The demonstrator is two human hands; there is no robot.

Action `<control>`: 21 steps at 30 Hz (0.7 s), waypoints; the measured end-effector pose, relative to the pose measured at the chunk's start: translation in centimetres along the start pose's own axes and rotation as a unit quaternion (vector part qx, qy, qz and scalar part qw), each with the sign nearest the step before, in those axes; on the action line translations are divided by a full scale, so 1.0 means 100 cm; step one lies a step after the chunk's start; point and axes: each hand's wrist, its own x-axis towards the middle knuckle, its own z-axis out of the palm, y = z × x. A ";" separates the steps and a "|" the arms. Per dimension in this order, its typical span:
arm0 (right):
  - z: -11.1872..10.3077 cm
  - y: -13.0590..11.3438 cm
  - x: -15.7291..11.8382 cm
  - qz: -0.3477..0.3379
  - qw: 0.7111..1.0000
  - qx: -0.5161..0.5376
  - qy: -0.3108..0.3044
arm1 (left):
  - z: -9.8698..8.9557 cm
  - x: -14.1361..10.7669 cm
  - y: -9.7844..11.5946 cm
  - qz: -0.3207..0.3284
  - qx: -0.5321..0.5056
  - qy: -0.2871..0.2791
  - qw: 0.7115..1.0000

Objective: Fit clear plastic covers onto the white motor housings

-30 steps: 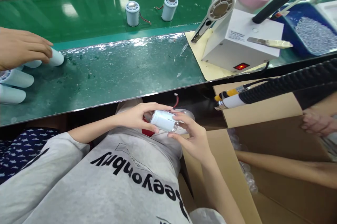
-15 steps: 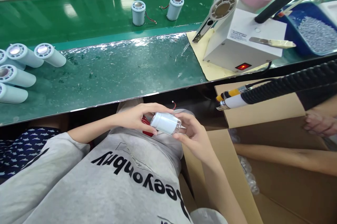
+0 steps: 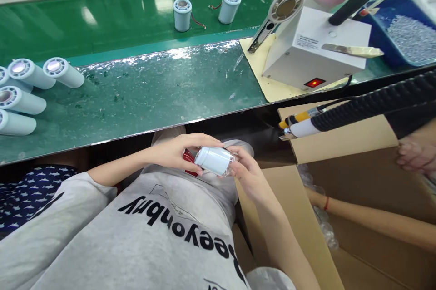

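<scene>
Green bench [image 3: 163, 86], cardboard box [image 3: 368, 176], left hand [image 3: 180, 150] and right hand [image 3: 250, 174] gripping blue cylinder [image 3: 214, 160]

Eight pale-blue cylinders [image 3: 215, 159], one blue tray [image 3: 391, 49]

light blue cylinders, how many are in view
8 light blue cylinders: one between the left hand and right hand, two on the green surface behind the workbench, five at its left end. More may be hidden past the left edge.
</scene>
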 end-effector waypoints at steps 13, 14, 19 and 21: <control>0.007 0.004 0.005 0.050 0.997 0.052 -0.017 | 0.003 0.002 -0.001 -0.063 -0.082 0.008 0.995; 0.007 0.005 0.007 0.048 0.997 0.058 -0.015 | 0.004 0.005 -0.003 -0.075 -0.107 0.012 0.991; -0.006 0.019 0.017 0.024 0.991 0.115 0.058 | 0.012 0.041 -0.029 -0.107 -0.222 0.040 0.968; -0.015 0.026 0.021 0.018 0.982 0.152 0.111 | 0.018 0.065 -0.040 -0.116 -0.247 0.035 0.962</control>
